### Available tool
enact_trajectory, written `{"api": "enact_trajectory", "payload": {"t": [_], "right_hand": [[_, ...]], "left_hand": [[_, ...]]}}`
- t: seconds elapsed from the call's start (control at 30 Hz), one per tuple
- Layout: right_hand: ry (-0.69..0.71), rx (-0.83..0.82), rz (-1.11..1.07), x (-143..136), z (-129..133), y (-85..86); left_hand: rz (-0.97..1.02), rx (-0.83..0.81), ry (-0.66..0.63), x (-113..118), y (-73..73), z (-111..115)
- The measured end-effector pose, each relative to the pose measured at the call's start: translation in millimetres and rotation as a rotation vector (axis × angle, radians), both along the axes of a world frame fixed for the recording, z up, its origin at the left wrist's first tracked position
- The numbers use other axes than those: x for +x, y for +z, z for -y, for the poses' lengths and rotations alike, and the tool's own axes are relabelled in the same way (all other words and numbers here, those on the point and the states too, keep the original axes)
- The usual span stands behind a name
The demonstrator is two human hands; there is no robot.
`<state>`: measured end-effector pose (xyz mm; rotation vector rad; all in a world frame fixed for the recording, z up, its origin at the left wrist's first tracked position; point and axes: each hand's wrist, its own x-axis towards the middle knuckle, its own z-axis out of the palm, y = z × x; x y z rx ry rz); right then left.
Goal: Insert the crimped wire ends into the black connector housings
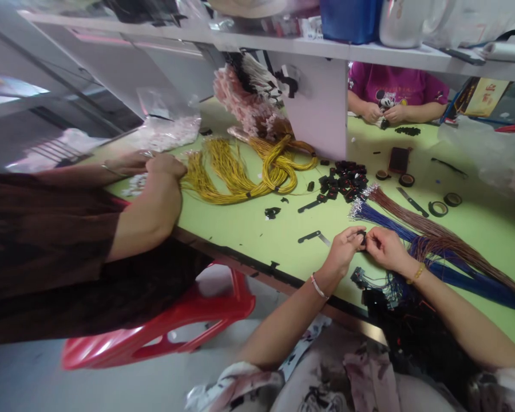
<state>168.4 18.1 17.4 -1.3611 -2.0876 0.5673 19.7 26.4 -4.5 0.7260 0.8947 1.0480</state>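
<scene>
Black plastic connector sits between the person's two hands, just above the worktop by its near edge. The left hand pinches it between thumb and fingers; the right hand has its fingers bunched together against the other side, though whether a wire lies between them is too small to tell.

A slack pinch could let so small a part slip and drop. Wired connectors lie near the edge, under the right wrist, so a sweep of that forearm might snag their leads or drag them off. One folding knife lies with its blade out just beside the left hand, and a careless reach could meet it.

Counting outward: one connector in hand; the wired ones overlap too much to count. Two folding knives, the second farther off; one blue wire bundle and one brown wire bundle; one heap of black connectors, too jumbled to number; four tape rolls; two co-workers, one at yellow wires, one across the worktop.
</scene>
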Motion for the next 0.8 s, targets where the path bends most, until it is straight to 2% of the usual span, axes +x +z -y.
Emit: {"api": "enact_trajectory", "payload": {"t": [0.1,0.2,0.33,0.43,0.6,0.8], "right_hand": [[-0.008,-0.013,0.067,1,-2,2.6],[-0.013,-0.077,0.072,8,-16,7.6],[-0.235,-0.033,0.267,16,-45,7.7],[-0.269,-0.046,0.345,20,-56,2.3],[-0.180,-0.093,0.045,23,-61,-0.3],[-0.079,-0.137,-0.307,4,-61,18.4]], "left_hand": [[-0.044,0.022,0.002,2,-0.7,1],[-0.084,0.039,-0.002,2,0.6,1],[-0.101,0.076,0.008,2,5.1,1],[-0.093,0.076,0.000,1,7.5,1],[-0.011,0.073,-0.032,3,7.5,3],[0.133,0.029,-0.057,4,8.0,5]]}}
